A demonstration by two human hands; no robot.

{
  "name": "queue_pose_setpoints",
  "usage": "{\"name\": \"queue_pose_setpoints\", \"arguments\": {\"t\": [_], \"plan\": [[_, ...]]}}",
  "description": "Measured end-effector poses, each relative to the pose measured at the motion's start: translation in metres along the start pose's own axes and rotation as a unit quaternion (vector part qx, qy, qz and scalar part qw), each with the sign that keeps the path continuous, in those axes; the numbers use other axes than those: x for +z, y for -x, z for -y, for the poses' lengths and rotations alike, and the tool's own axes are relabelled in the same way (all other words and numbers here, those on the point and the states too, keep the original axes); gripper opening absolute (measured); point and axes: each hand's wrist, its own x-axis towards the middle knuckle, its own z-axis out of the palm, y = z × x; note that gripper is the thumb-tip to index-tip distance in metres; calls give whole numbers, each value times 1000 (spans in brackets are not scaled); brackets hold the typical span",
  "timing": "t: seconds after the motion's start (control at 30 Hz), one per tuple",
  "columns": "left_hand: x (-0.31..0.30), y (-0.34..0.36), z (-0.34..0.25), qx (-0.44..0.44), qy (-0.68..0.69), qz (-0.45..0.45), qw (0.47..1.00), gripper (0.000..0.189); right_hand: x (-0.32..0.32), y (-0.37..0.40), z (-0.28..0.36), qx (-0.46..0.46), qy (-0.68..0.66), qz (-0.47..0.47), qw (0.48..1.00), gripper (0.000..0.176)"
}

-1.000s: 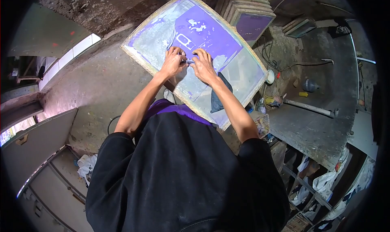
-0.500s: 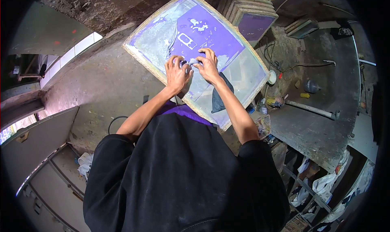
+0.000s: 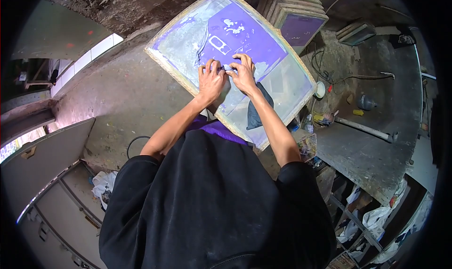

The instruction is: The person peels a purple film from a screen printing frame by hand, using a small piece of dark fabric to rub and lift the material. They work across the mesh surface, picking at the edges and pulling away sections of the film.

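A wood-edged framed screen (image 3: pixel 287 92) lies tilted in front of me, its upper part covered by a torn purple film (image 3: pixel 263 48). My left hand (image 3: pixel 211 80) has its fingers curled on the lower edge of that film. Close to its right, my right hand (image 3: pixel 244 76) pinches the crumpled edge of the same film. The fingertips of both hands nearly meet over the bunched film. Beneath my right forearm a dark cloth (image 3: pixel 256 113) lies on the screen.
Several stacked frames (image 3: pixel 299 29) stand behind the screen. A white bowl (image 3: pixel 320 89) is at its right corner. Further right are a pipe (image 3: pixel 362 129), a clear bottle (image 3: pixel 365 102), a yellow object (image 3: pixel 358 112) and a thin hose (image 3: pixel 358 76). White rags (image 3: pixel 376 217) hang at lower right.
My hands have drawn slightly closer together, with the left hand's fingers curled in more at the film. The whole view has shifted a little.
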Motion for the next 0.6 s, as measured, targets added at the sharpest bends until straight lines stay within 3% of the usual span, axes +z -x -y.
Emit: {"name": "queue_pose_setpoints", "arguments": {"t": [0.2, 0.43, 0.6], "plan": [[7, -2, 2, 16, -59, 6, 998, 24, 1, 1, -2, 0, 8, -8, 1000, 22], [3, -29, 25, 141, -59, 105, 983, 32, -2, 0, 0, 2, 9, -7, 1000, 18], [-4, -52, 38, 192, -45, 154, 968, 25, -1, -1, -2, -13, 33, -12, 999, 20]]}}
